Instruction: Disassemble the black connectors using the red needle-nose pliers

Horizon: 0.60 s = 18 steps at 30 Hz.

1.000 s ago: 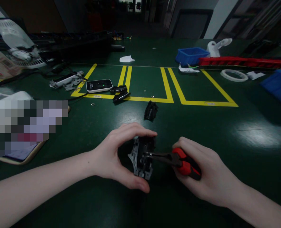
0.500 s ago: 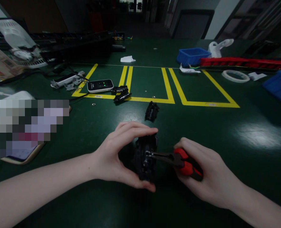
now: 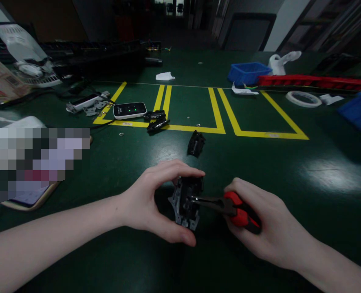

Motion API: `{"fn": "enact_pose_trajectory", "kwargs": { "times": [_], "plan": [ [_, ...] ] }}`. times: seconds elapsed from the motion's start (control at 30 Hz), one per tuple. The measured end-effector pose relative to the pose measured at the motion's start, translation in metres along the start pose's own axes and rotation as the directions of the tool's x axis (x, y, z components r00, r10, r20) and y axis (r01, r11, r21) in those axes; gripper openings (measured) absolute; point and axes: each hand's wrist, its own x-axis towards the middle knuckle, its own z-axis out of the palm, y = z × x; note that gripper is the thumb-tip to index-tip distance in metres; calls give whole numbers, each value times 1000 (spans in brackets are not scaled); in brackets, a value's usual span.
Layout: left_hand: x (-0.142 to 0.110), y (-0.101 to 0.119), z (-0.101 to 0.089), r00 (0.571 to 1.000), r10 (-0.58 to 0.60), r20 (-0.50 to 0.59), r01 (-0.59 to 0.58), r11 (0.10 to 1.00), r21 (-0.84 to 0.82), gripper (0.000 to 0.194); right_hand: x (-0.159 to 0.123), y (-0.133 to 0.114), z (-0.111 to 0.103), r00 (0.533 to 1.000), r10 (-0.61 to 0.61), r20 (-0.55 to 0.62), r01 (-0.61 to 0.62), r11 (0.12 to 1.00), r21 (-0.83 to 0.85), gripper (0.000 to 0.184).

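A hollow black plastic housing is tilted between the thumb and fingers of my left hand, its inside partly showing. My right hand is closed round the red and black handles of long-nose pliers. The dark jaws point left and their tips reach into the housing; whether they grip anything there I cannot make out. Just beyond my hands lies another black plastic part, apart from both.
More black parts lie by a white-edged device with green lights. Yellow tape marks the green table. At left is a phone; at right, a tape roll, a blue bin and a red strip.
My left hand has turned the housing, so its grey-edged side and hollow inside show more. The pliers have stayed almost in place, tips still at the housing.
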Motion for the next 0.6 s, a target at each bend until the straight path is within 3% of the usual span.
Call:
{"fn": "enact_pose_trajectory", "kwargs": {
  "times": [0.33, 0.6],
  "plan": [
    [-8, 3, 0, 985, -160, 59, 165, 981, -101, 101, -1, -2, 0, 1000, 5, -3, -5, 1000, -9, 16],
    [-2, 4, 1, 988, -128, 88, 142, 974, -175, 89, 0, -1, -1, 1000, -29, 3, 30, 999, -40, 17]
  ]
}}
